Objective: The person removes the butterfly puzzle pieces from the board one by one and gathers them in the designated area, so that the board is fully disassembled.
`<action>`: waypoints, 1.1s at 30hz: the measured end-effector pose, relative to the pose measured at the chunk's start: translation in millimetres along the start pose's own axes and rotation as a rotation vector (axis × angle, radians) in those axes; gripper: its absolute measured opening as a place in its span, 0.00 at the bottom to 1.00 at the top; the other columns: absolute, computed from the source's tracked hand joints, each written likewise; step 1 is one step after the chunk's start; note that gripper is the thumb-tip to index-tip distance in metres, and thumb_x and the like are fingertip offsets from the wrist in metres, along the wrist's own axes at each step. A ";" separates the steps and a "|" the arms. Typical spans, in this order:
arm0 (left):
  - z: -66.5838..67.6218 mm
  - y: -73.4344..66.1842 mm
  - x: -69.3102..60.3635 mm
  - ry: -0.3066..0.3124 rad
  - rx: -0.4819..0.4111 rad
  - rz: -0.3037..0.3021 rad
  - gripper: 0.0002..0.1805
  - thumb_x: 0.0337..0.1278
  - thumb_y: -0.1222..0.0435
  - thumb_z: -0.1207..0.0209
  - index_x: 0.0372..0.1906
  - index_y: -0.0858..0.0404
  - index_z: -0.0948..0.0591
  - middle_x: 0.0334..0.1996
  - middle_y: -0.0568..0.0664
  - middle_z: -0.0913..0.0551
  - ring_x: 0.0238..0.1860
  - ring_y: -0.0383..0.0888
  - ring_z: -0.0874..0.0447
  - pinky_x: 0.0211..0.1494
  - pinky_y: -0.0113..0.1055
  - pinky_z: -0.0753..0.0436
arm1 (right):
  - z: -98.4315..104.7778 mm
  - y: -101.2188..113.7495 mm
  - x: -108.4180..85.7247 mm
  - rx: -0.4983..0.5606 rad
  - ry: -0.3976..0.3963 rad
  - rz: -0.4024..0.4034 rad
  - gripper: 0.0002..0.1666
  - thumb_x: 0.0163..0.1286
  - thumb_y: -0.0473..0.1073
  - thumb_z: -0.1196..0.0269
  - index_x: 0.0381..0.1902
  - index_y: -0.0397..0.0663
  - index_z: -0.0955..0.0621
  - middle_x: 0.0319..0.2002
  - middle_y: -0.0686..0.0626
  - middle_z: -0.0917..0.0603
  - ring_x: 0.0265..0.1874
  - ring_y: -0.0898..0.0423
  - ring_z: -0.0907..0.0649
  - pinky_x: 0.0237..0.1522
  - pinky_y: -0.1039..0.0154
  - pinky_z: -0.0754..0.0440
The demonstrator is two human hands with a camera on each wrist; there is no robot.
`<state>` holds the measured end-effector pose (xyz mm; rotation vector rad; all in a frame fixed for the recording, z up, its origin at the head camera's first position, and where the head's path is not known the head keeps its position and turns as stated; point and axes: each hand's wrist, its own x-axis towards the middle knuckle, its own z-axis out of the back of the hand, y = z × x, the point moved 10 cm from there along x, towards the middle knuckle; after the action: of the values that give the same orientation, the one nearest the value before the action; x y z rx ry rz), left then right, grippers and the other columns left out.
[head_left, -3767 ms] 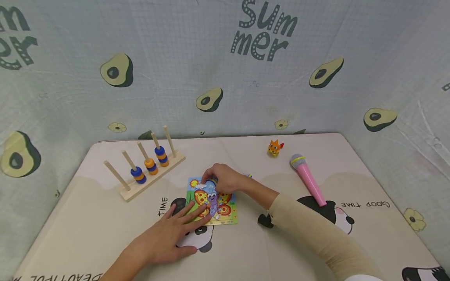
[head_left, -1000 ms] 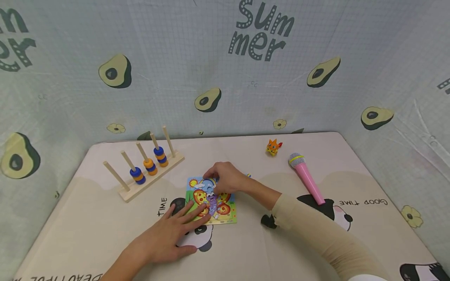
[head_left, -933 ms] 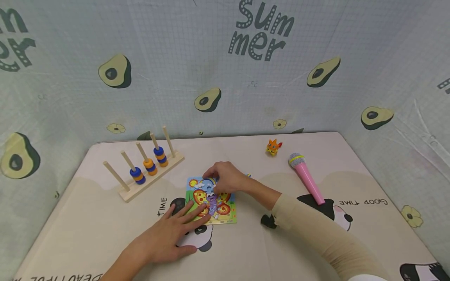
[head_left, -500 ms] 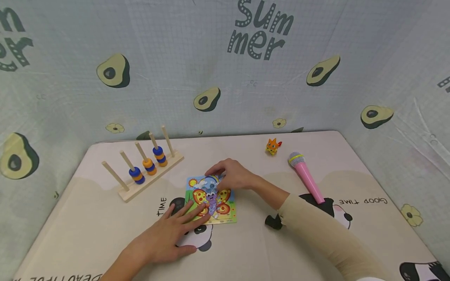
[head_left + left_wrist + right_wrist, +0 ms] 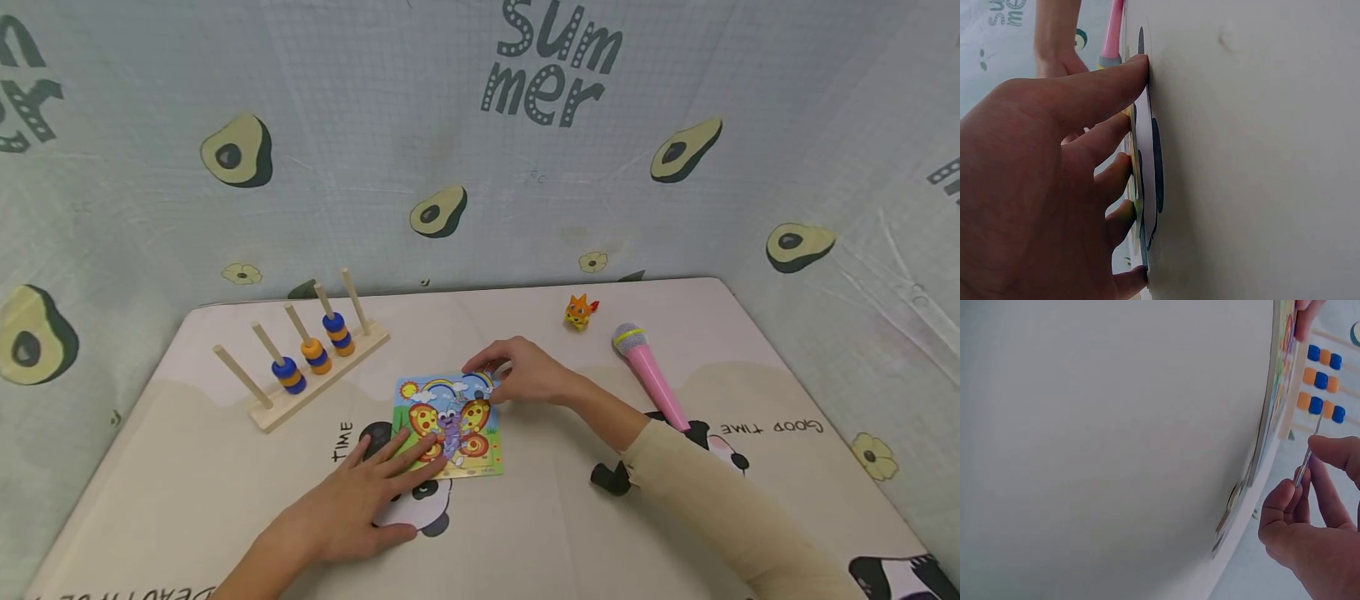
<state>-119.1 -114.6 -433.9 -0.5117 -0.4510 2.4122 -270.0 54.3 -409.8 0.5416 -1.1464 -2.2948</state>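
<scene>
A butterfly jigsaw puzzle (image 5: 480, 458) lies flat on the table in the head view. My left hand (image 5: 352, 508) rests on its lower left part with fingers straight and spread; in the left wrist view its fingertips (image 5: 1124, 164) touch the board edge. My right hand (image 5: 532, 371) is over the upper right corner of the puzzle. Its thumb and fingers pinch a thin puzzle piece (image 5: 1308, 450), seen edge-on and above the surface in the right wrist view. In the head view this blue piece (image 5: 478, 383) shows a rainbow band.
A wooden peg stand (image 5: 281, 408) with blue and orange rings stands at the back left. A small orange toy figure (image 5: 578, 312) and a pink microphone (image 5: 654, 379) are at the right. Another flat piece (image 5: 1230, 509) lies beyond the puzzle in the right wrist view.
The right hand has moved right from the puzzle's top middle to its upper right corner, bringing the blue piece along. The rainbow at the upper left is now uncovered. The left hand stays put.
</scene>
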 end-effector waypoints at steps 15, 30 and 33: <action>4.5 -1.6 -2.1 -0.012 -0.006 -0.012 0.42 0.66 0.43 0.38 0.82 0.37 0.40 0.85 0.39 0.48 0.86 0.59 0.57 0.76 0.79 0.55 | 33.2 -25.1 -24.3 0.027 -0.043 -0.023 0.28 0.56 0.31 0.27 0.56 0.53 0.12 0.55 0.51 0.13 0.54 0.51 0.18 0.62 0.51 0.17; 0.4 -1.6 0.7 -0.001 -0.005 -0.015 0.42 0.67 0.43 0.37 0.82 0.36 0.41 0.85 0.37 0.50 0.86 0.56 0.59 0.77 0.78 0.56 | 56.0 -45.0 -47.1 -0.051 -0.086 -0.094 0.27 0.57 0.31 0.27 0.56 0.51 0.12 0.55 0.49 0.14 0.54 0.50 0.18 0.59 0.54 0.17; 0.7 -2.5 0.3 -0.001 -0.012 -0.025 0.42 0.66 0.43 0.38 0.82 0.37 0.40 0.85 0.38 0.49 0.86 0.58 0.58 0.75 0.79 0.55 | 58.2 -49.0 -50.2 -0.073 -0.087 -0.099 0.27 0.58 0.33 0.27 0.57 0.51 0.13 0.55 0.49 0.14 0.54 0.50 0.18 0.59 0.53 0.16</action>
<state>-118.4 -112.7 -432.3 -0.5071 -0.4695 2.3876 -275.7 145.3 -411.1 0.4842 -1.0931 -2.4564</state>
